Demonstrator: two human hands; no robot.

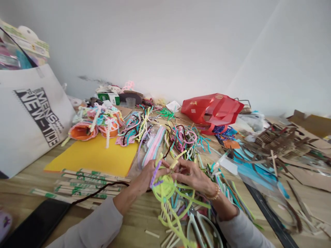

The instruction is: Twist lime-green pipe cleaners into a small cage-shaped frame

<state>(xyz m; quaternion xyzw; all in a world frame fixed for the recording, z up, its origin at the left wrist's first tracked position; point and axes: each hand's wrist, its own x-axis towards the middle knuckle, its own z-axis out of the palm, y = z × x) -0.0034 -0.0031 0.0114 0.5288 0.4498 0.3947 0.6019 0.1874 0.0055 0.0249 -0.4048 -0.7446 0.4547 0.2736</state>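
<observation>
Two bare hands, held close together low over the table [137, 220], near edge, fingertips almost meeting. Grey sleeves on both forearms. Left hand [152, 175] and right hand [192, 177] both pinch at a lime-green pipe-cleaner coil [164, 187], which sits just under the hands, its loose stems hanging toward the near edge. A purple pipe cleaner [155, 174] rises by the left thumb; a yellow stem [178, 160] stands up between the two hands. A dark brown pipe cleaner [100, 187] trails left from under the left hand. Beaded bracelet [214, 194] on the right wrist.

Just near the coil lie scissors with pale green handles [199, 224]. Far of the hands, a loose heap of multicoloured pipe cleaners [184, 141]. To the left, green-printed wooden sticks [88, 186], a yellow card sheet [95, 155], and orange pipe-cleaner flowers [82, 132] on its far edge. Further left, a white tote bag with black lettering [33, 117] leans against the wall; a black slab [36, 220] sits at the near left corner. Far right of centre, a red gift bag [212, 110]. At right, woven cardboard strips [279, 141] sprawl across flattened cardboard
</observation>
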